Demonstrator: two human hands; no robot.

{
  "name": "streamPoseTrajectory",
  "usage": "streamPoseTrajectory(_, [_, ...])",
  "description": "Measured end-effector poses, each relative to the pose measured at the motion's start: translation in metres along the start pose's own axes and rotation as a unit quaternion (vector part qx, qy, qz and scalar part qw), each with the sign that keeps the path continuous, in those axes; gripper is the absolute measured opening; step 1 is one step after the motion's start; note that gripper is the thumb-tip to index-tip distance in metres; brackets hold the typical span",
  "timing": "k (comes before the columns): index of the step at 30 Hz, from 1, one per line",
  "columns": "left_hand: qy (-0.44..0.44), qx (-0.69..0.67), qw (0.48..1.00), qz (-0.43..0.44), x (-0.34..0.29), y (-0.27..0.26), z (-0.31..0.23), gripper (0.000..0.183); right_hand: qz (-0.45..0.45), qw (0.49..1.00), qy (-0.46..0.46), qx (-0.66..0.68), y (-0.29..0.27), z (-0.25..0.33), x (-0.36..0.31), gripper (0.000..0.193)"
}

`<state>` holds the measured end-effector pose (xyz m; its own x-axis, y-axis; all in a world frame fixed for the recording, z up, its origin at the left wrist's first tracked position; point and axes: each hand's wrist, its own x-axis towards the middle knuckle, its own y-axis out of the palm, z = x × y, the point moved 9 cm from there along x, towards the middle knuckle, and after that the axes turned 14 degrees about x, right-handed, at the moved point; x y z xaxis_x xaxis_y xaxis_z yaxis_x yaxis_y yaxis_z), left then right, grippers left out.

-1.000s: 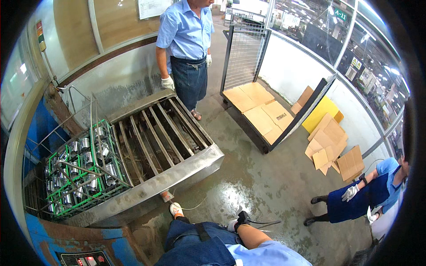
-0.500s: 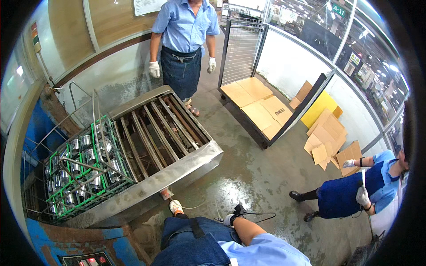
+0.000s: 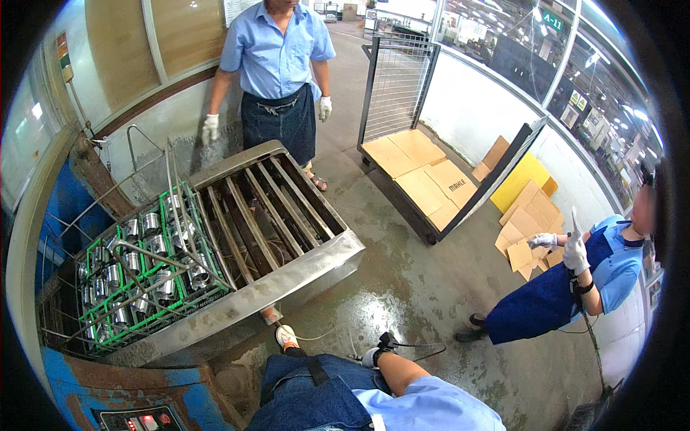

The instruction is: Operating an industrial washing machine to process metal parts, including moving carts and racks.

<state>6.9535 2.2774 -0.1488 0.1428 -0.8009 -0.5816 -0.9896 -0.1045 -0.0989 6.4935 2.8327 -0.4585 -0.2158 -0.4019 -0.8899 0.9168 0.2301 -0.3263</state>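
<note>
My right forearm comes in from the lower edge, with a black strapped device (image 3: 388, 342) at the wrist. Beyond it shows a small part of my right hand (image 3: 370, 357) in a white glove, low beside my apron; its fingers are hidden. My left hand is out of view. Ahead and left stands a metal frame (image 3: 316, 260) with parallel rails (image 3: 255, 208). At its left end, a wire basket (image 3: 154, 327) with green dividers holds several shiny metal cylindrical parts (image 3: 165, 284). Neither hand is seen touching it.
A co-worker (image 3: 277, 57) in white gloves stands behind the rails. Another co-worker (image 3: 553, 294) at right holds a thin white object (image 3: 575, 223). A cage trolley (image 3: 402, 47) carries cardboard (image 3: 410, 158); loose cardboard (image 3: 528, 215) leans near the wall. A control panel (image 3: 140, 420) is lower left.
The co-worker behind the rails has shifted left, one hand now over the frame's far side. The right-hand co-worker has stepped left and raised the white object. My right arm stays put.
</note>
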Motion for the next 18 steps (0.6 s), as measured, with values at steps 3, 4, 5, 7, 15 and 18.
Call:
streamPoseTrajectory(3, [0.003,-0.008,1.000,-0.006,0.002,-0.008,0.002,0.038,-0.002,0.999,0.030,0.035,-0.004,0.010,-0.005,0.042])
streamPoseTrajectory(4, [0.001,-0.009,1.000,0.000,0.004,-0.005,0.000,0.038,-0.010,0.999,0.028,0.021,0.001,0.007,0.001,0.042])
streamPoseTrajectory(5, [0.003,-0.011,1.000,0.001,0.005,-0.006,-0.001,0.039,-0.015,1.000,0.022,0.004,0.003,0.007,0.006,0.042])
streamPoseTrajectory(7, [0.005,-0.015,1.000,0.006,0.008,-0.011,0.001,0.040,-0.012,1.000,0.026,0.006,0.006,0.008,0.012,0.041])
streamPoseTrajectory(15, [0.066,-0.087,0.991,0.080,0.033,-0.052,0.001,0.046,0.002,0.998,-0.017,-0.052,0.006,0.031,0.002,0.041])
streamPoseTrajectory(18, [0.125,-0.093,0.988,-0.006,0.067,-0.112,0.012,0.037,-0.093,0.993,0.069,0.012,-0.032,0.053,-0.030,0.040])
